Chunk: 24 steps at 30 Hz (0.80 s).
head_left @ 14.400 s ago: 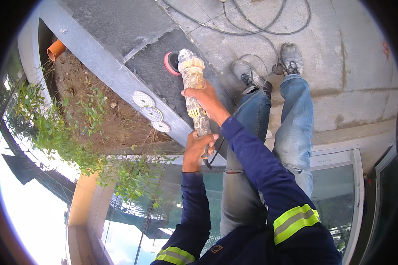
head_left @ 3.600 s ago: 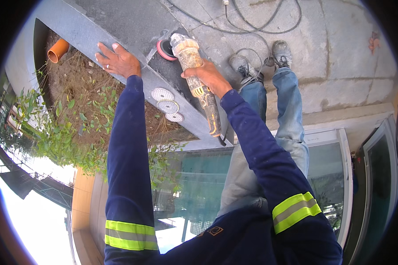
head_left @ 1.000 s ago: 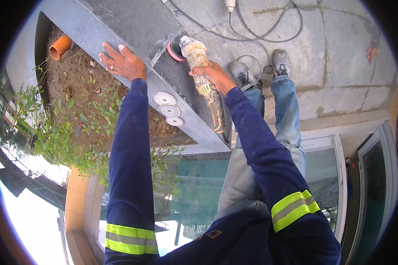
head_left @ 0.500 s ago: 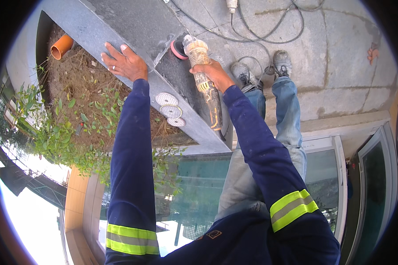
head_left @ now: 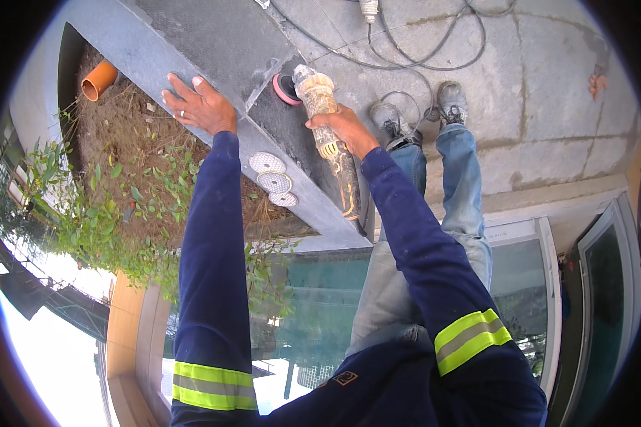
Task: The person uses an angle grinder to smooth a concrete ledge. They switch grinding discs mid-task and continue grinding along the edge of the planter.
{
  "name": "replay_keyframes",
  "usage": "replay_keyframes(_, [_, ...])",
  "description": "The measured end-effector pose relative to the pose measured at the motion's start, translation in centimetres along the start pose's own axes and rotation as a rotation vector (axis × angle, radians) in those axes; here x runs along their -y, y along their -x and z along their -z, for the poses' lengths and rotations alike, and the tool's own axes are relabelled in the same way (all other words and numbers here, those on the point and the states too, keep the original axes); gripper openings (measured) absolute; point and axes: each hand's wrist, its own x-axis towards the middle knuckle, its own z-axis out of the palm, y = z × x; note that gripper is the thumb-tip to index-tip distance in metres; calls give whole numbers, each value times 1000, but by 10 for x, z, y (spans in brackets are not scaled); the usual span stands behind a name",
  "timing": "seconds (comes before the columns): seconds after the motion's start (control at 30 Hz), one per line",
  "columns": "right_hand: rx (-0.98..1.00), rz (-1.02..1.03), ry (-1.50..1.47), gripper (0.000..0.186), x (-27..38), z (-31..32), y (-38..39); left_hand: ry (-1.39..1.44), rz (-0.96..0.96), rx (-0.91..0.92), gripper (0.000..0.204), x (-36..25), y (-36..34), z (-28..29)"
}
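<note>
My right hand (head_left: pixel 344 129) is wrapped round the dusty body of an angle polisher (head_left: pixel 322 107). The tool's round black pad with a pink rim (head_left: pixel 286 89) is at the dark side face of a grey stone ledge (head_left: pixel 269 146); whether it touches cannot be told. On the ledge's top, near its inner edge, my left hand (head_left: pixel 205 107) lies with fingers spread and a ring on one of them. It holds nothing. Three round, pale, mesh-patterned polishing discs (head_left: pixel 274 182) rest in an overlapping row on the ledge, nearer to me than my left hand.
Left of the ledge is a soil bed (head_left: pixel 124 146) with leafy plants (head_left: pixel 107 206) and an orange pipe (head_left: pixel 100 80). A cable (head_left: pixel 406 65) loops over the paving (head_left: pixel 555 64), near my shoes (head_left: pixel 452 102). Glass panels (head_left: pixel 320 285) stand close by. Someone's hand (head_left: pixel 597 82) shows at far right.
The polisher and my right hand have shifted slightly toward me along the ledge's side. My left hand stays at about the same spot on the stone. The view has moved a little.
</note>
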Motion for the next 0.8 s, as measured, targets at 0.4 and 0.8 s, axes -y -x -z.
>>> replay_keyframes(0.4, [42,0,-21,60,7,-3,25,-7,-19,-8,67,6,0,0])
replay_keyframes(0.8, [23,4,-98,49,-9,-8,39,-21,-6,-11,66,6,3,3])
